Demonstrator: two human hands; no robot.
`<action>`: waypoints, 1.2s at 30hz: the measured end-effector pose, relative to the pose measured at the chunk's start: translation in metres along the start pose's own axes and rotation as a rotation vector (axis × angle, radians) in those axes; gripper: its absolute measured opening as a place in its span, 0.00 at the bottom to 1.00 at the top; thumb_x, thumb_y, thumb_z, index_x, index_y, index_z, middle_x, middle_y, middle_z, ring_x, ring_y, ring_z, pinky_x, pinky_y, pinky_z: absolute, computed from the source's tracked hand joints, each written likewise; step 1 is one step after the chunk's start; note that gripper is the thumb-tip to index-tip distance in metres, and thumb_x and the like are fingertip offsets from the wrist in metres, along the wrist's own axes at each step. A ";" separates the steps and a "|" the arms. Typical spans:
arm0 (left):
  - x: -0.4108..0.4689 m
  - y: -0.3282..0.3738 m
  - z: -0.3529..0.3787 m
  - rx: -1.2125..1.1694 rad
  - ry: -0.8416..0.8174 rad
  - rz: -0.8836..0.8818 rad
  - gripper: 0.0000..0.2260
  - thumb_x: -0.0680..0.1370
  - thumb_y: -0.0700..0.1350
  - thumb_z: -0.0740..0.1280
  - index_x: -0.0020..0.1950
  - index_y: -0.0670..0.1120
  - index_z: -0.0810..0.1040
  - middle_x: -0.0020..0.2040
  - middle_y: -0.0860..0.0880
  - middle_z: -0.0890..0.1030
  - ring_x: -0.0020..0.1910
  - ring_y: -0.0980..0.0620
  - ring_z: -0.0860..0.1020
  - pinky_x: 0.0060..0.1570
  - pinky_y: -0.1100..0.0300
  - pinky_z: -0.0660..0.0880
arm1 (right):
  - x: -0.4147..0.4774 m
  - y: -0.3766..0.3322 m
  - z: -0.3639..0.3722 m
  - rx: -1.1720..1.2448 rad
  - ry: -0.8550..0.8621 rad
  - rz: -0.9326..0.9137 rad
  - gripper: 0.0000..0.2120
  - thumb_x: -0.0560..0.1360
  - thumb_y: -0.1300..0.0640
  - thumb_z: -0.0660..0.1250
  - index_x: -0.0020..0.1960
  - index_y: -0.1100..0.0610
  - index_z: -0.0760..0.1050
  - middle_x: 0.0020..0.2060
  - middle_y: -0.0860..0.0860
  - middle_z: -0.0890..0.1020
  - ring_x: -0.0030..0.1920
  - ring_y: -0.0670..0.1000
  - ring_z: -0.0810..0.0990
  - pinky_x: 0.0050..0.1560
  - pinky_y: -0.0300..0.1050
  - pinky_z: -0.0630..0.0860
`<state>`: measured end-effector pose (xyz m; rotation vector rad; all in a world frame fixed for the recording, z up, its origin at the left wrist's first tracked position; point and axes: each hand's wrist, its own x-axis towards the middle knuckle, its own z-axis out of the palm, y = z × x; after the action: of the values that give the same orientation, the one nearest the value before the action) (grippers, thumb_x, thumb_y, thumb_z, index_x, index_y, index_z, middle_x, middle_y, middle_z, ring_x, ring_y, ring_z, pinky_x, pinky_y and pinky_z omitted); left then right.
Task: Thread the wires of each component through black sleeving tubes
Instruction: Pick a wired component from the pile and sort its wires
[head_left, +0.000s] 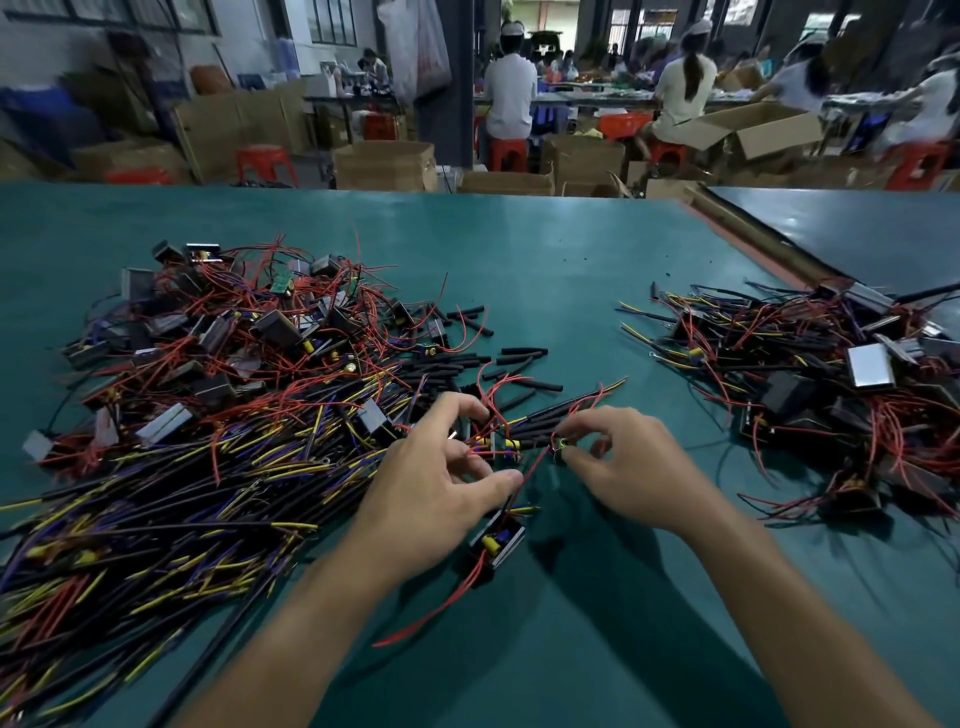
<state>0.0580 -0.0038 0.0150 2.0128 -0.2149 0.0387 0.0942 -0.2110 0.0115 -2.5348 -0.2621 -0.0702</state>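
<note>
Threading mid-batch: my left hand (441, 467) grips a component (508, 445), my right hand (634, 467) pinches its wire (540, 458).
Big heap (208, 395) by the desk's (571, 260) left edge looks unsleeved; smaller heap (831, 395) at the right edge seems done.

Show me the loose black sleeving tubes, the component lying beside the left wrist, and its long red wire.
loose black sleeving tubes (522, 352): head view, middle of one tube.
component (506, 538): head view, its black body.
long red wire (431, 614): head view, mid-length.

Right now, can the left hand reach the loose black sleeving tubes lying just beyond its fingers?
Probably yes: the loose black tubes lie uncovered just past the left hand, though its fingers are busy holding red wires.
</note>
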 end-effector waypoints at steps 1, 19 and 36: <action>0.000 0.000 0.000 0.000 -0.014 0.015 0.16 0.72 0.46 0.74 0.53 0.58 0.71 0.34 0.51 0.83 0.29 0.52 0.74 0.33 0.57 0.71 | 0.001 0.002 -0.001 0.009 0.023 0.019 0.05 0.75 0.54 0.68 0.47 0.44 0.80 0.38 0.36 0.79 0.41 0.43 0.78 0.48 0.42 0.73; 0.001 -0.005 0.000 0.076 0.083 0.022 0.06 0.75 0.50 0.71 0.38 0.53 0.83 0.21 0.55 0.70 0.19 0.58 0.64 0.25 0.64 0.61 | -0.001 0.011 -0.021 -0.130 0.023 0.111 0.10 0.72 0.53 0.72 0.34 0.44 0.78 0.32 0.45 0.77 0.38 0.47 0.75 0.36 0.40 0.67; 0.008 -0.008 -0.003 0.296 -0.012 -0.093 0.06 0.79 0.52 0.63 0.54 0.56 0.78 0.47 0.59 0.83 0.48 0.60 0.80 0.52 0.58 0.75 | -0.008 0.010 -0.033 -0.219 -0.073 0.036 0.12 0.71 0.60 0.66 0.44 0.43 0.82 0.71 0.47 0.67 0.73 0.52 0.61 0.72 0.56 0.61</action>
<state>0.0677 0.0015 0.0103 2.3164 -0.1286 -0.0003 0.0890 -0.2387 0.0329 -2.7628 -0.2485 0.0080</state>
